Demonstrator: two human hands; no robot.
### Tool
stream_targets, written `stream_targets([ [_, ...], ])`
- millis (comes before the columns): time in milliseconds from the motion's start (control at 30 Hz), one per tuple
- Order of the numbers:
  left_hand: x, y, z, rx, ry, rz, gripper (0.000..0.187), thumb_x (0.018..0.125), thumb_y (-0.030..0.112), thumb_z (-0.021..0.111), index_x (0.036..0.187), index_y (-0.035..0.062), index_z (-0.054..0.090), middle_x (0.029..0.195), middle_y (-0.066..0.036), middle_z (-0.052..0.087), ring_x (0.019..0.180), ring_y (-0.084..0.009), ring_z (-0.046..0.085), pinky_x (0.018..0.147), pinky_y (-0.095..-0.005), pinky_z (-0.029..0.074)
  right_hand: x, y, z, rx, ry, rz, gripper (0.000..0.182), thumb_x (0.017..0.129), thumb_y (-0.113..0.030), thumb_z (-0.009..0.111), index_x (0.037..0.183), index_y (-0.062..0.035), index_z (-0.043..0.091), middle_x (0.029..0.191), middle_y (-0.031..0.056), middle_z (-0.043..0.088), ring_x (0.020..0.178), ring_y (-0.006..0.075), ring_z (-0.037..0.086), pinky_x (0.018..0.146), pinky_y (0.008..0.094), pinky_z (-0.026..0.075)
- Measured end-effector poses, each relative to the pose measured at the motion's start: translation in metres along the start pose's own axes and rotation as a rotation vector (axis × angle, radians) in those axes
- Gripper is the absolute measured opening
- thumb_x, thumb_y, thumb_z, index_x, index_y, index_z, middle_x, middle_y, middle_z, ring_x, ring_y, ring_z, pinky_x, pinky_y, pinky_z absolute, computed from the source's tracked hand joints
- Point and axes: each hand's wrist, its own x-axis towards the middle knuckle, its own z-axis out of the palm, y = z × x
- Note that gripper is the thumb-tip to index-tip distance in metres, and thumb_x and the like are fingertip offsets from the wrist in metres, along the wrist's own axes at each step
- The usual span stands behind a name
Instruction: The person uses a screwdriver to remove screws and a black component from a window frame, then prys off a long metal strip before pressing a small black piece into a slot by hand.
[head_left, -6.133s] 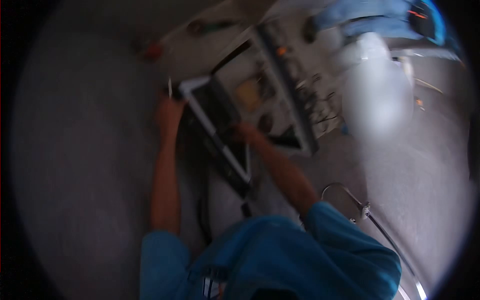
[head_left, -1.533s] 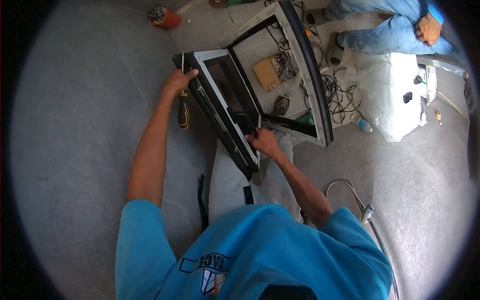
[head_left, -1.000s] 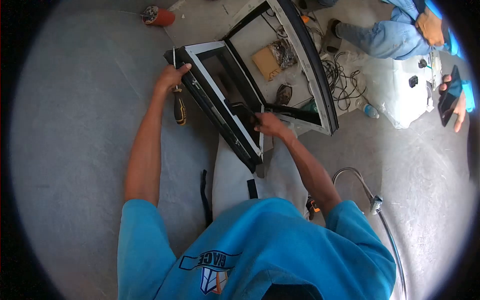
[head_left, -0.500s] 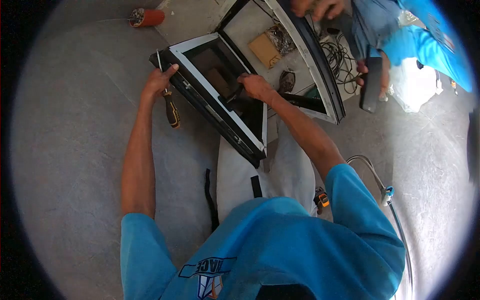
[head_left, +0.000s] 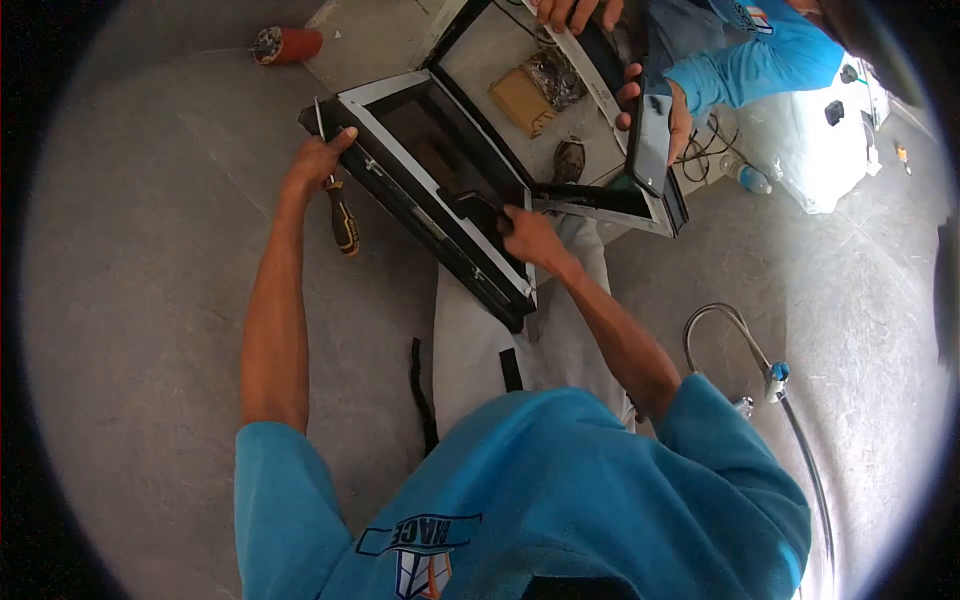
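A black and white window frame (head_left: pixel 430 200) lies tilted over my knees, joined at its far side to a larger frame. My left hand (head_left: pixel 318 160) grips its upper left corner and also holds a screwdriver (head_left: pixel 344 222), whose handle hangs below the fingers and whose shaft points up. My right hand (head_left: pixel 530 237) is closed round the end of a bent black tool (head_left: pixel 470 198), near the frame's right side. The tool's other end rests at the inner edge of the white strip.
A co-worker's hands (head_left: pixel 680 130) hold a dark phone-like device (head_left: pixel 651 140) and the larger frame at upper right. Around them are a cardboard piece (head_left: pixel 522 100), cables (head_left: pixel 700 150), a bottle (head_left: pixel 752 180) and a white bag (head_left: pixel 815 150). A red cup (head_left: pixel 288 45) lies upper left; a hose (head_left: pixel 800 440) runs at right.
My right hand has moved down and right, and the black tool has swung with it. The co-worker has leaned in, bringing the device left over the larger frame. My left hand stays put.
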Motion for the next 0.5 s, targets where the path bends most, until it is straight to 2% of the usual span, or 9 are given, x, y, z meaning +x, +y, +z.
stream_targets([
  [67, 0.001, -0.005, 0.005, -0.090, 0.081, 0.098, 0.058, 0.074, 0.062, 0.064, 0.070, 0.0042, 0.057, 0.059, -0.002, 0.049, 0.055, -0.0161, 0.048, 0.048, -0.0351, 0.037, -0.013, 0.003, -0.001, 0.083, 0.018, 0.018, 0.029, 0.080, -0.020, 0.054, 0.102, -0.0020, 0.057, 0.088, 0.0250, 0.062, 0.090, 0.0416, 0.058, 0.076, 0.0466, 0.045],
  [133, -0.004, -0.005, 0.001, -0.048, 0.045, 0.050, 0.057, 0.074, 0.062, 0.064, 0.071, 0.0052, 0.057, 0.059, -0.002, 0.048, 0.054, -0.0149, 0.047, 0.048, -0.0341, 0.036, -0.020, 0.005, -0.004, 0.297, -0.024, -0.019, 0.039, 0.077, -0.019, 0.058, 0.110, 0.0016, 0.055, 0.091, 0.0283, 0.060, 0.092, 0.0425, 0.058, 0.080, 0.0466, 0.046],
  [167, -0.002, -0.001, -0.002, -0.019, 0.025, 0.012, 0.056, 0.074, 0.062, 0.064, 0.071, 0.0062, 0.057, 0.059, -0.001, 0.048, 0.053, -0.0138, 0.046, 0.047, -0.0332, 0.035, -0.016, 0.006, -0.010, 0.299, -0.016, -0.023, 0.039, 0.077, -0.019, 0.058, 0.110, 0.0016, 0.055, 0.091, 0.0283, 0.060, 0.092, 0.0425, 0.058, 0.080, 0.0466, 0.046],
  [233, -0.002, -0.001, -0.001, -0.034, 0.028, 0.022, 0.055, 0.074, 0.061, 0.065, 0.071, 0.0074, 0.056, 0.058, 0.000, 0.047, 0.052, -0.0129, 0.045, 0.046, -0.0322, 0.034, -0.008, -0.001, -0.025, 0.104, -0.178, -0.065, 0.037, 0.079, -0.017, 0.061, 0.112, -0.0010, 0.056, 0.093, 0.0256, 0.062, 0.092, 0.0414, 0.058, 0.080, 0.0455, 0.047],
  [367, 0.000, -0.009, 0.005, -0.095, 0.088, 0.041, 0.053, 0.074, 0.061, 0.065, 0.072, 0.0086, 0.056, 0.056, 0.002, 0.044, 0.049, -0.0115, 0.042, 0.044, -0.0300, 0.032, 0.024, 0.015, -0.033, 0.029, -0.196, -0.161, 0.035, 0.077, -0.012, 0.063, 0.110, -0.0023, 0.058, 0.094, 0.0228, 0.063, 0.091, 0.0389, 0.060, 0.080, 0.0440, 0.048],
  [433, -0.001, -0.006, 0.004, -0.095, 0.054, 0.044, 0.052, 0.075, 0.060, 0.064, 0.073, 0.0088, 0.055, 0.056, 0.002, 0.043, 0.048, -0.0107, 0.042, 0.043, -0.0293, 0.032, 0.041, 0.024, -0.035, -0.130, -0.204, -0.401, 0.037, 0.073, -0.011, 0.065, 0.108, -0.0024, 0.058, 0.082, 0.0222, 0.063, 0.086, 0.0392, 0.060, 0.075, 0.0447, 0.047],
  [500, -0.006, 0.005, 0.002, -0.094, 0.028, 0.050, 0.052, 0.076, 0.060, 0.064, 0.074, 0.0091, 0.055, 0.056, 0.002, 0.043, 0.048, -0.0099, 0.041, 0.042, -0.0286, 0.031, 0.065, 0.022, -0.028, -0.208, -0.172, -0.369, 0.034, 0.073, -0.010, 0.062, 0.107, -0.0034, 0.059, 0.085, 0.0203, 0.063, 0.086, 0.0381, 0.061, 0.076, 0.0446, 0.048],
])
